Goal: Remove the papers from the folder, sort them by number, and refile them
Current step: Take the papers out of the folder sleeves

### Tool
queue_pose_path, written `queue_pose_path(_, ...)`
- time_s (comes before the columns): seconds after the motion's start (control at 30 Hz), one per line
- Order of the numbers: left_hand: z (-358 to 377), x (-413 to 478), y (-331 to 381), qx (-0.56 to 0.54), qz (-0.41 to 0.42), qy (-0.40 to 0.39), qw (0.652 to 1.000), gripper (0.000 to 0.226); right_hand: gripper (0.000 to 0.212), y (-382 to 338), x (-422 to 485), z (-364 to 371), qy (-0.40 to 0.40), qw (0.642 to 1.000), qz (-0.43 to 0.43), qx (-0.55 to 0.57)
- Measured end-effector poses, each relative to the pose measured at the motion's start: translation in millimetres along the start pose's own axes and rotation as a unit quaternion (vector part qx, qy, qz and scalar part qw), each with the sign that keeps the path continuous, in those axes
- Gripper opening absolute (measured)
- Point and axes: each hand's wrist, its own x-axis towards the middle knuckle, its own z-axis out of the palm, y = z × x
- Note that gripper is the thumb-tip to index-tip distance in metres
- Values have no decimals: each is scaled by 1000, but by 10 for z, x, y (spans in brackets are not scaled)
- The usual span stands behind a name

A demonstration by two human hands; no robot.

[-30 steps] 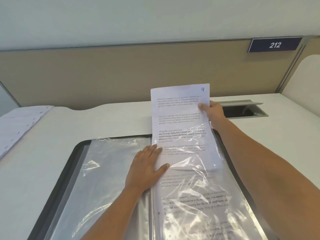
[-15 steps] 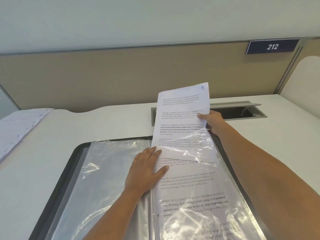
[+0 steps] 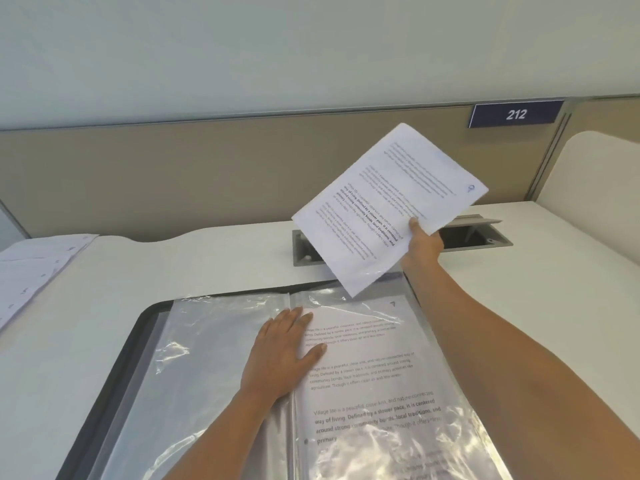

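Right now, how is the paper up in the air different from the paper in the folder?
The held paper is bare and tilted, pinched by the right hand; the filed paper lies flat inside a shiny plastic sleeve, the left hand resting on it. Both are white printed pages.

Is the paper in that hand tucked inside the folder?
No, the right hand holds the printed sheet in the air beyond the folder.

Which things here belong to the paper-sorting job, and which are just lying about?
Part of the job: loose sheet, pinched by the right hand; open folder, pressed flat by the left hand; sleeved sheet; paper pile at far left.

Just lying about: 212 sign; desk cable hatch; partition.
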Motion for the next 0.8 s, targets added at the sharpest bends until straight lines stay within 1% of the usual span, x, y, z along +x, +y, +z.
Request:
queue_pose_path(0.1,6,6,-6,17,10,-9,1000,114,37,-71,-107,-26,13,997,5,80)
queue_pose_path(0.13,7,13,-7,20,10,-12,1000,115,38,-97,-142,-29,10,995,11,96)
queue_pose_path(0.2,-10,43,-2,22,9,-30,999,108,38,-178,-228,-29,-4,994,17,112)
queue_pose_path(0.23,-33,58,0,19,9,-43,999,108,38,-219,-276,-28,-10,993,19,114)
queue_pose_path(0.27,-75,60,15,8,10,-56,998,110,37,-257,-320,-29,-20,993,24,114)
queue_pose_path(0.3,-115,55,26,-16,6,-62,998,108,37,-286,-368,-34,-34,993,31,108)
queue_pose_path(0.33,-158,46,35,-60,-5,-50,997,95,37,-298,-420,-50,-51,993,43,95)
queue_pose_path(0.37,-210,28,48,-127,-27,-18,991,74,38,-297,-480,-70,-69,993,56,74)
queue_pose_path(0.4,-262,2,52,-209,-61,27,976,52,39,-276,-534,-95,-89,992,69,50)
queue_pose_path(0.43,-324,-26,52,-303,-109,75,944,35,39,-248,-594,-129,-113,990,81,29)
queue_pose_path(0.47,-399,-60,39,-406,-168,105,892,25,40,-213,-656,-170,-135,986,93,13)
queue_pose_path(0.5,-483,-101,6,-506,-222,119,825,24,40,-179,-728,-219,-155,982,106,2)
queue_pose_path(0.57,-676,-220,-88,-665,-290,113,679,34,40,-126,-892,-318,-185,973,134,-26)
queue_pose_path(0.6,-754,-291,-163,-710,-305,106,626,39,40,-95,-972,-372,-197,969,145,-45)
queue_pose_path(0.63,-819,-368,-240,-731,-314,99,598,44,40,-69,-1057,-420,-208,963,155,-68)
queue_pose_path(0.67,-875,-445,-309,-735,-317,91,592,49,40,-43,-1137,-467,-222,956,166,-95)
queue_pose_path(0.7,-925,-524,-366,-729,-316,79,601,52,40,-22,-1220,-506,-236,947,179,-124)
queue_pose_path(0.77,-1013,-678,-433,-697,-303,43,648,50,40,5,-1383,-565,-251,929,199,-184)
queue_pose_path(0.8,-1059,-754,-446,-676,-294,25,676,44,39,14,-1457,-577,-255,921,208,-208)
